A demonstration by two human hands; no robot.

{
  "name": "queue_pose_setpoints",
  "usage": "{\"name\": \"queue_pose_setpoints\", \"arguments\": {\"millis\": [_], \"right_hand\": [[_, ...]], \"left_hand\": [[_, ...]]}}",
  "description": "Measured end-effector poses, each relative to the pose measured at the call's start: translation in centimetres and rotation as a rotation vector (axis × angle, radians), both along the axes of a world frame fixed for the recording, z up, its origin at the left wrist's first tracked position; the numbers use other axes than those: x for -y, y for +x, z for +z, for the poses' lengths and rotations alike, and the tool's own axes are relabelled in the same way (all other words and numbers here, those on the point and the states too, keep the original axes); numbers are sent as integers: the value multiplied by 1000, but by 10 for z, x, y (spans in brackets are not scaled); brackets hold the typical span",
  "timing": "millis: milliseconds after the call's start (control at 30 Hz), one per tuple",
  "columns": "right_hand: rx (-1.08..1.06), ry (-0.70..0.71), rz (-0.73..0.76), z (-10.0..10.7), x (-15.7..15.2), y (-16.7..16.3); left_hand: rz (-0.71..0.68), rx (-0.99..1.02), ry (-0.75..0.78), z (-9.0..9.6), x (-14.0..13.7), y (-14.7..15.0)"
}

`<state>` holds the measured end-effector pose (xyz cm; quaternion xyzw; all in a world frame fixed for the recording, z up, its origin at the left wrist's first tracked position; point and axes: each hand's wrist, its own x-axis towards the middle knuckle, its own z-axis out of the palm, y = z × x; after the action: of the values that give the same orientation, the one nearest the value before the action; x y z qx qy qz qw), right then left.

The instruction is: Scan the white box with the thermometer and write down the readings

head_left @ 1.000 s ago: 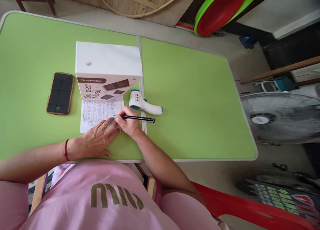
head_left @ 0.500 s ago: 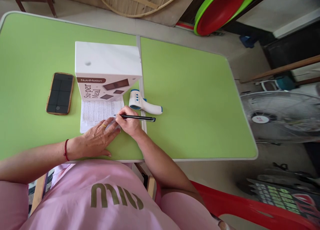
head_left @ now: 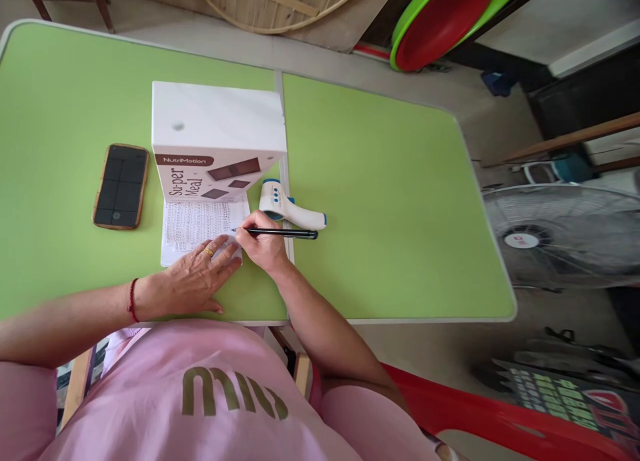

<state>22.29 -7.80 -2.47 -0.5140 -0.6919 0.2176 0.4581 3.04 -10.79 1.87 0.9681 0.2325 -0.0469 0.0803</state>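
My right hand [head_left: 263,244] pinches a black pen [head_left: 287,233], its tip at the right side of a sheet of paper [head_left: 200,224] covered with small handwriting. Flat over the paper's lower edge lies my left hand [head_left: 200,277], fingers stretched out and holding nothing. A white box [head_left: 217,121] marked NutriMotion Super Meal stands just behind the paper and hides its far part. Close to the right hand, beyond the pen, is a white and blue infrared thermometer [head_left: 293,207] lying on its side.
A phone in a brown case [head_left: 120,187] lies left of the box on the green table [head_left: 380,181]. A metal strip crosses the table beside the box. Past the right edge stands a fan [head_left: 560,237]; a red chair [head_left: 450,407] is at the lower right.
My right hand has moved slightly to the right along the paper with the pen. The left hand stays flat in place.
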Motion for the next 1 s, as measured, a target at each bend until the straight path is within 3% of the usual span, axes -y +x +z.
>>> {"name": "queue_pose_setpoints", "arguments": {"millis": [1000], "right_hand": [[-31,-24,23,1,-1,-1]], "left_hand": [[3,-5,-15,-2,-1,1]]}}
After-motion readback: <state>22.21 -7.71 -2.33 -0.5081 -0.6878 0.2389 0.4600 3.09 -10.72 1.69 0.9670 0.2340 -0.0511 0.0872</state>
